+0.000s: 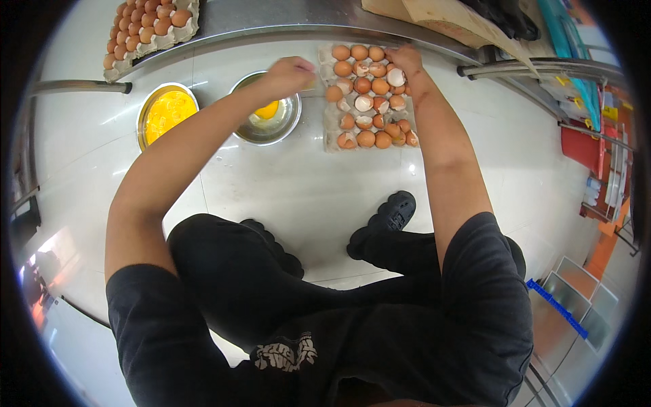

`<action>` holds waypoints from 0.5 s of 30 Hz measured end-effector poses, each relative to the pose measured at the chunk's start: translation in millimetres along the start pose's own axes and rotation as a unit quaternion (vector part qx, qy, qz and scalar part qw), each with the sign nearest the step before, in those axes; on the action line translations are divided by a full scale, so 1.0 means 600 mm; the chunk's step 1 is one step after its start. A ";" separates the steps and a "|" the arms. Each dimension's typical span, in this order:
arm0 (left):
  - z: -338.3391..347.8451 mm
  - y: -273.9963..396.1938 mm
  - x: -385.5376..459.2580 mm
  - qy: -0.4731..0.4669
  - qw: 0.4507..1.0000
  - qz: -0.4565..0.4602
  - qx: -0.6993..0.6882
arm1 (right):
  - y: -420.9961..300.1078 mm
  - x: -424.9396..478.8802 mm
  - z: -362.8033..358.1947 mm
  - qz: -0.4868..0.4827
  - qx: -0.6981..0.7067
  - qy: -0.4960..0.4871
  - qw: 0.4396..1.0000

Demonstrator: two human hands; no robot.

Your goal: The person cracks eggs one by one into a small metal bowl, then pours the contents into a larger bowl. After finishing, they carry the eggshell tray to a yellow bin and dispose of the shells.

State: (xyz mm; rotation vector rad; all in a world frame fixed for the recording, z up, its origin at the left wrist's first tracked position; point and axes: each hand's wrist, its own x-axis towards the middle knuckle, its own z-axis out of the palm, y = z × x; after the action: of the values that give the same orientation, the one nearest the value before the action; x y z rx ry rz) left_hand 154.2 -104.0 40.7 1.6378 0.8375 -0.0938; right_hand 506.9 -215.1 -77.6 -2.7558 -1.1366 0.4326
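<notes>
Blurred by motion, my left hand (291,76) is curled above the far right rim of a steel bowl (292,124). A yellowish bit shows under its fingers, too smeared to name. Egg yolk (267,110) and clear egg white lie in that bowl. My right hand (405,58) reaches the far right corner of a cardboard egg tray (333,145), its fingers down among the eggs; whether they grip one is hidden. Brown eggs (359,52) fill the tray's far row, while cracked, empty eggshells (364,104) sit in many nearer cups.
To the left, a second steel bowl (141,119) holds many yolks. Another tray of brown eggs (147,23) rests on a steel shelf (264,15) beyond the tiled floor (285,178). A cardboard box (437,20) is at far right. My black shoes (391,213) flank the near floor.
</notes>
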 end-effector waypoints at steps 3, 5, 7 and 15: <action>-0.092 -0.045 -0.053 0.085 0.995 0.032 0.049 | 0.003 0.007 -0.006 0.011 -0.031 -0.021 0.999; -0.133 -0.079 -0.071 0.117 0.993 -0.028 0.019 | 0.017 0.007 -0.017 -0.006 -0.047 0.009 0.999; -0.164 -0.133 -0.111 0.214 0.972 -0.030 0.090 | -0.053 -0.063 -0.053 0.019 0.135 -0.031 0.990; -0.153 -0.228 -0.125 0.137 0.955 -0.091 0.245 | -0.172 -0.228 -0.077 0.030 0.687 -0.315 0.654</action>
State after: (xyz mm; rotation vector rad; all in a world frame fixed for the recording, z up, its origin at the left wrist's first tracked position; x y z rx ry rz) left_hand -12.4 -56.5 -11.0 2.0640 1.2522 -0.2215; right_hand 359.9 -239.3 18.6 -1.2306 -0.3352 1.5222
